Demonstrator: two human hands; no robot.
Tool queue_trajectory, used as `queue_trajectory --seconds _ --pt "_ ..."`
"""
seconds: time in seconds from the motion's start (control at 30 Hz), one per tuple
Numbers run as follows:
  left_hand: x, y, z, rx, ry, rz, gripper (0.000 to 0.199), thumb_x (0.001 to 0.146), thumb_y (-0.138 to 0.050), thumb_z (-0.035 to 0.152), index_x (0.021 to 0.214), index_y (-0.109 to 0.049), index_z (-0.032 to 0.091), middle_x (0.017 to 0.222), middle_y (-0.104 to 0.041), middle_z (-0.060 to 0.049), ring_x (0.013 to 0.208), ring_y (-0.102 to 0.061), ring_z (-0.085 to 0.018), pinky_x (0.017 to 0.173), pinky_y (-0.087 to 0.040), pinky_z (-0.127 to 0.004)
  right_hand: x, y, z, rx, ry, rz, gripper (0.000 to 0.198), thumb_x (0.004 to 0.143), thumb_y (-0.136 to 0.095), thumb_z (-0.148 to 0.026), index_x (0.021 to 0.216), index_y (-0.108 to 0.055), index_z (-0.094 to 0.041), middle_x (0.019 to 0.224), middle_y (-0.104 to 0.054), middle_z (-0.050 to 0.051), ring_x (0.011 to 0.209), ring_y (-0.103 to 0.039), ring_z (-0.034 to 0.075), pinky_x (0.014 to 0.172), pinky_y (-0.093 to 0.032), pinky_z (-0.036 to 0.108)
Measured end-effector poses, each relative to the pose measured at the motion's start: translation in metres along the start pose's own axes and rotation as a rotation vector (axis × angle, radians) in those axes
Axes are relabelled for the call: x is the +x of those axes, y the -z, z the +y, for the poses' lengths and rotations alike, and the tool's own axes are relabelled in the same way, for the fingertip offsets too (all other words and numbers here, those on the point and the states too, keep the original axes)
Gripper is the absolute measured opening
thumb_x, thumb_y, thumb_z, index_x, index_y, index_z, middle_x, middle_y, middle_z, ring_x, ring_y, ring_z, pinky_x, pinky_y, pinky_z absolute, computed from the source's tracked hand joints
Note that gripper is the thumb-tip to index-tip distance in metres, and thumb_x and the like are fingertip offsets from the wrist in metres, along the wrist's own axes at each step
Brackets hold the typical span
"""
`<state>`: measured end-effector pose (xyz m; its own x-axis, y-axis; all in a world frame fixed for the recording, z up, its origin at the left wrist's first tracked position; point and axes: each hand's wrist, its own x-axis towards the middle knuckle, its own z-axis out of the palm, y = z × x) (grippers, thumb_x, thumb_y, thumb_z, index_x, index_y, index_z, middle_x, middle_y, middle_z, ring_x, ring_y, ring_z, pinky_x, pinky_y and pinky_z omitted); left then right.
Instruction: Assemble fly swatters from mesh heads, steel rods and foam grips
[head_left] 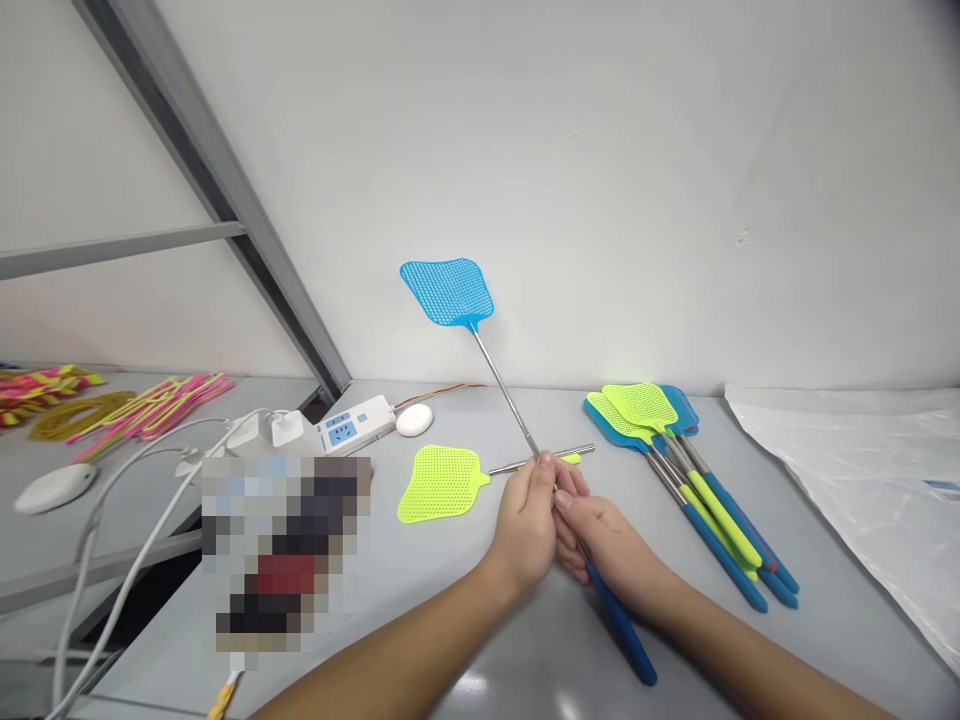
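While both hands (pixel 559 525) grip it — blue swatter (pixel 448 292) upright

small packing workshop: grey bench (pixel 420 590), stacked fly swatters (pixel 675 440), plastic bags (pixel 847 470)

Quick count of what's on the bench: two hands, the left hand (pixel 529 520) and the right hand (pixel 604 548), both closed round one blue fly swatter (pixel 448 292). One yellow-green swatter (pixel 441 483) lies flat by itself. The pile of swatters (pixel 679 455) on the right looks like four or five, too overlapped to be sure. One power strip (pixel 354 425), two white round pucks (pixel 414 420), one plastic sheet (pixel 862 470), and a heap of colourful bands (pixel 142 410) I can't count.
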<state>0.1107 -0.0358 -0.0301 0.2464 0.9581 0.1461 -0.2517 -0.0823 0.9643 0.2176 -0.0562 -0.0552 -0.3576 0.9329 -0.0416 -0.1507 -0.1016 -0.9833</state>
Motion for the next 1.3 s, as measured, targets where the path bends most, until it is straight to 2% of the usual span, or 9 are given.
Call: queue_trajectory --seconds 0.17,0.33,0.4,0.5,0.63,0.8,1.0,1.13,1.3 --pt "0.003 0.003 0.011 -0.018 -0.06 0.058 0.038 0.095 -0.037 0.039 0.064 -0.045 0.019 0.071 -0.057 -0.004 0.073 -0.052 -0.016 0.074 -0.041 -0.028 -0.003 -0.007 0.003 0.042 -0.003 -0.006 0.046 0.095 -0.038 -0.051 0.061 -0.038 -0.02 0.046 -0.041 -0.006 0.041 -0.036 0.008 0.044 -0.029 0.023" --pt "0.018 0.017 0.024 -0.056 -0.211 0.204 0.037 0.096 -0.037 0.04 0.064 -0.041 0.019 0.069 -0.055 -0.003 0.068 -0.05 -0.015 0.071 -0.039 -0.029 -0.006 -0.013 0.002 -0.014 -0.021 -0.098 0.045 0.095 -0.038 -0.051 0.062 -0.04 -0.02 0.047 -0.04 -0.006 0.042 -0.036 0.008 0.045 -0.029 0.022" --pt "0.023 0.023 0.029 -0.06 -0.255 0.224 0.038 0.096 -0.035 0.039 0.064 -0.041 0.019 0.069 -0.055 -0.002 0.067 -0.049 -0.014 0.07 -0.039 -0.028 -0.007 -0.015 -0.001 -0.034 -0.013 -0.116 0.045 0.096 -0.037 -0.051 0.063 -0.04 -0.02 0.048 -0.04 -0.006 0.042 -0.037 0.008 0.046 -0.03 0.022" --pt "0.024 0.025 0.029 -0.038 -0.257 0.222 0.04 0.098 -0.032 0.04 0.064 -0.041 0.019 0.066 -0.053 -0.001 0.063 -0.048 -0.013 0.068 -0.038 -0.028 -0.007 -0.014 -0.003 -0.071 0.004 -0.126 0.047 0.096 -0.037 -0.051 0.061 -0.04 -0.019 0.048 -0.04 -0.005 0.044 -0.037 0.008 0.046 -0.03 0.022" --pt "0.013 0.015 0.016 -0.005 -0.217 0.216 0.041 0.098 -0.03 0.041 0.067 -0.044 0.019 0.063 -0.051 0.0 0.061 -0.046 -0.013 0.065 -0.038 -0.028 -0.005 -0.012 -0.004 -0.045 0.005 -0.114 0.048 0.095 -0.039 -0.051 0.059 -0.04 -0.019 0.047 -0.038 -0.006 0.042 -0.035 0.007 0.044 -0.028 0.022" --pt "-0.003 -0.001 0.001 -0.018 -0.127 0.025 0.045 0.098 -0.029 0.041 0.07 -0.054 0.016 0.071 -0.057 -0.004 0.073 -0.053 -0.015 0.073 -0.041 -0.029 -0.003 -0.005 -0.005 0.124 -0.012 -0.098 0.048 0.093 -0.043 -0.051 0.058 -0.038 -0.019 0.045 -0.036 -0.007 0.039 -0.031 0.006 0.039 -0.023 0.02" --pt "-0.003 0.0 0.01 -0.01 -0.091 -0.054 0.042 0.097 -0.033 0.038 0.066 -0.051 0.016 0.074 -0.06 -0.005 0.071 -0.053 -0.015 0.071 -0.041 -0.029 -0.004 -0.006 -0.008 0.116 -0.019 -0.074 0.047 0.094 -0.042 -0.052 0.06 -0.036 -0.02 0.046 -0.036 -0.007 0.038 -0.032 0.006 0.039 -0.024 0.02" --pt "0.003 0.006 0.023 -0.01 -0.132 -0.042 0.04 0.097 -0.034 0.037 0.065 -0.048 0.017 0.072 -0.058 -0.004 0.071 -0.052 -0.015 0.07 -0.04 -0.028 -0.007 -0.013 -0.011 0.111 -0.007 -0.088 0.045 0.095 -0.037 -0.053 0.063 -0.034 -0.021 0.046 -0.037 -0.007 0.039 -0.032 0.006 0.04 -0.026 0.02" --pt "0.018 0.019 0.04 -0.074 -0.272 0.08 0.04 0.097 -0.035 0.037 0.063 -0.044 0.018 0.068 -0.054 -0.002 0.066 -0.049 -0.014 0.068 -0.038 -0.029 -0.014 -0.017 -0.011 0.014 -0.007 -0.153 0.044 0.096 -0.036 -0.052 0.065 -0.037 -0.02 0.049 -0.036 -0.007 0.041 -0.033 0.007 0.041 -0.025 0.021"
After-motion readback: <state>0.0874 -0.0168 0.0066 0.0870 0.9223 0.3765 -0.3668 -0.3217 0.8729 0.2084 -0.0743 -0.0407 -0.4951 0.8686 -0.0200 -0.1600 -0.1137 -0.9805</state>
